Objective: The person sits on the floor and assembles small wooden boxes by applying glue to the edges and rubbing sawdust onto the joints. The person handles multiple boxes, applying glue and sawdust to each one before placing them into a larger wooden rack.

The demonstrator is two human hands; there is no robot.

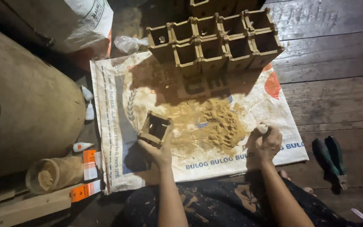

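My left hand (158, 151) grips a small open wooden box (154, 128), tilted on its side over a white woven sack (114, 126) spread on the floor. A pile of tan sawdust (215, 124) lies on the sack between my hands. My right hand (265, 143) is closed around a small white object (262, 127), just right of the sawdust pile. At the sack's far edge stands a stack of several similar open wooden boxes (215, 42), their openings facing me.
Small white glue bottles (88, 103) and orange cartons (89, 164) lie left of the sack beside a clear cup of sawdust (49, 174). A large tan curved object (22, 113) fills the left. Green-handled pliers (330, 162) rest on the dark plank floor (337, 84) at right.
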